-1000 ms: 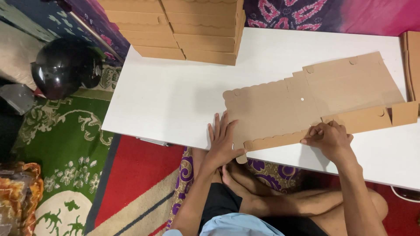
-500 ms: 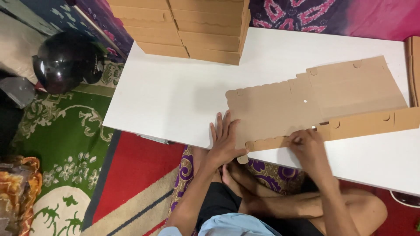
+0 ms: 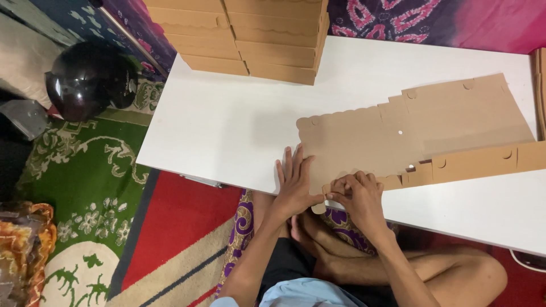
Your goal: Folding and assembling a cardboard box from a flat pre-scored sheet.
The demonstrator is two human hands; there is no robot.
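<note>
A flat brown cardboard box blank (image 3: 398, 133) with a scalloped left edge lies on the white table (image 3: 227, 125). My left hand (image 3: 294, 182) rests flat, fingers spread, on the blank's near left corner at the table's front edge. My right hand (image 3: 359, 196) is just to its right, fingers curled on the narrow folded side flap (image 3: 392, 182) along the blank's near edge. The flap's right part (image 3: 483, 162) stands partly raised.
Two stacks of folded brown boxes (image 3: 261, 34) stand at the table's far left. More brown cardboard (image 3: 540, 91) sits at the right edge. A black helmet (image 3: 85, 79) lies on the patterned green and red rug (image 3: 85, 187) to the left. My crossed legs are under the table.
My right hand slid left along the near side flap, from its middle to the left end beside my left hand. The left hand stayed put.
</note>
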